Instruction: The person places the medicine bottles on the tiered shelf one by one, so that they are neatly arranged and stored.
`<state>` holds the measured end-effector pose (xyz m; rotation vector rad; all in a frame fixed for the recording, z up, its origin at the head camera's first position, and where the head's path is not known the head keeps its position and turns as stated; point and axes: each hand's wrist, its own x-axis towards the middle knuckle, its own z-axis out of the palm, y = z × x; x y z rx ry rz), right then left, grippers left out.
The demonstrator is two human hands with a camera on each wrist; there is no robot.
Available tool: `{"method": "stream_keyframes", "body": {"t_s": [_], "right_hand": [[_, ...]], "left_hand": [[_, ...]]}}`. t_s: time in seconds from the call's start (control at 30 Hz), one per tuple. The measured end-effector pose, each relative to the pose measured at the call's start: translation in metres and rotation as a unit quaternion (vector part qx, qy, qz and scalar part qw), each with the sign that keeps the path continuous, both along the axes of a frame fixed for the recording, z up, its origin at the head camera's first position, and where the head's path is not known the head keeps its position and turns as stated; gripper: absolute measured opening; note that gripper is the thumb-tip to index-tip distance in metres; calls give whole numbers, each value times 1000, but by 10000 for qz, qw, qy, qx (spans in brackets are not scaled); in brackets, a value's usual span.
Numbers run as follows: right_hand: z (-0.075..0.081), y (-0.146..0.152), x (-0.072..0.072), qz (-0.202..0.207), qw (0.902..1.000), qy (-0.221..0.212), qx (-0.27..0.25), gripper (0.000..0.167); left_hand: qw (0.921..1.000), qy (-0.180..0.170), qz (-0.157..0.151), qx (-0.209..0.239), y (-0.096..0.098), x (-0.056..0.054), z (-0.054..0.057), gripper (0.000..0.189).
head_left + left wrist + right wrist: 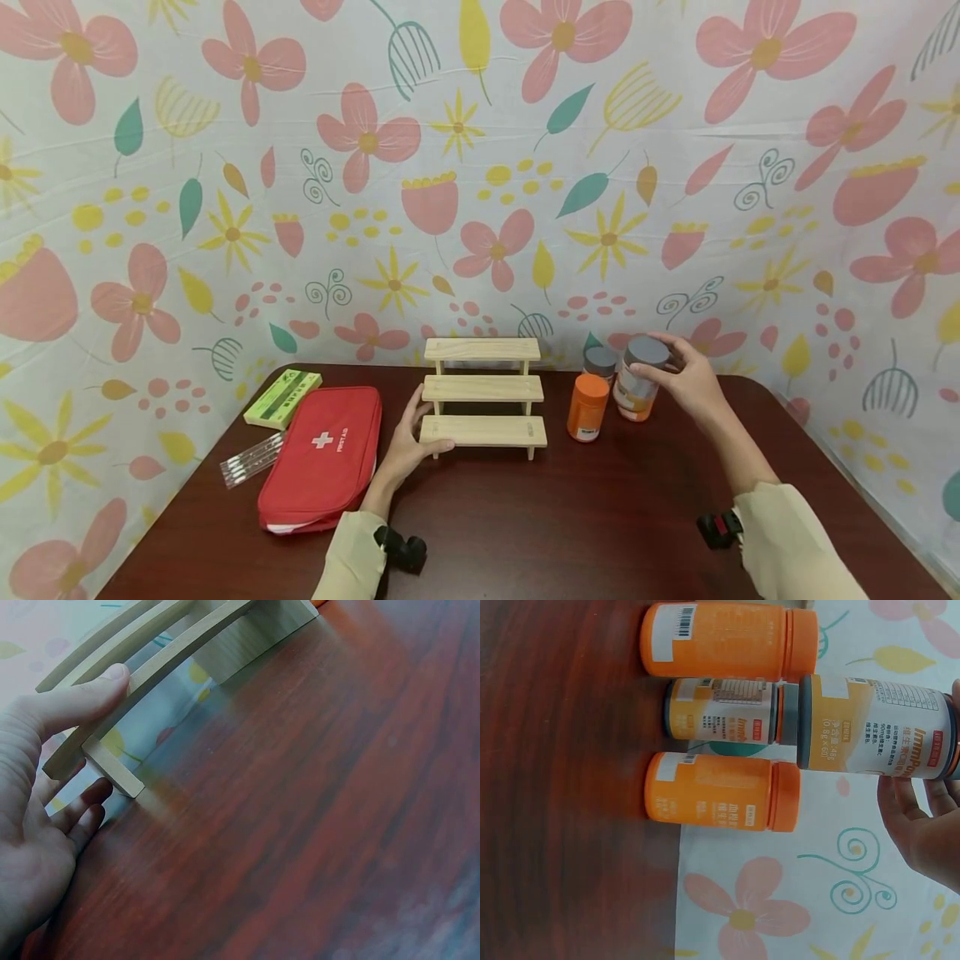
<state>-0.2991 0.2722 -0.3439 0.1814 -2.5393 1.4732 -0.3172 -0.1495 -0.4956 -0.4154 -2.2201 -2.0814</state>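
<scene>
My left hand grips the left end of a three-tier wooden display stand. In the left wrist view the thumb lies over a wooden tier, the other fingers below it. My right hand holds a supplement bottle with a grey lid and a white and yellow label, raised off the table. Near it stand an orange bottle and a second grey-lidded bottle. The right wrist view shows another orange bottle, which the head view does not show clearly.
Left of the stand lies a red first aid pouch. Beyond it are a yellow-green box and a clear packet of cotton swabs. Flower-printed cloth rises behind the dark wooden table.
</scene>
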Motion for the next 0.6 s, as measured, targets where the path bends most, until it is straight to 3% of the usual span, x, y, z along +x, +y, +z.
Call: {"method": "stream_keyframes", "body": {"t_s": [0.1,0.33,0.6], "right_hand": [[3,-2,-4,5,10000,42,-41,76],[17,-8,-16,59,9999,111,-9,78],[29,-19,-29,54,9999,53,147,82]], "left_hand": [[10000,23,-14,-32,0,1,1,110],[9998,-145,-72,106,1,11,17,109],[10000,-58,31,14,1,-1,1,109]]}}
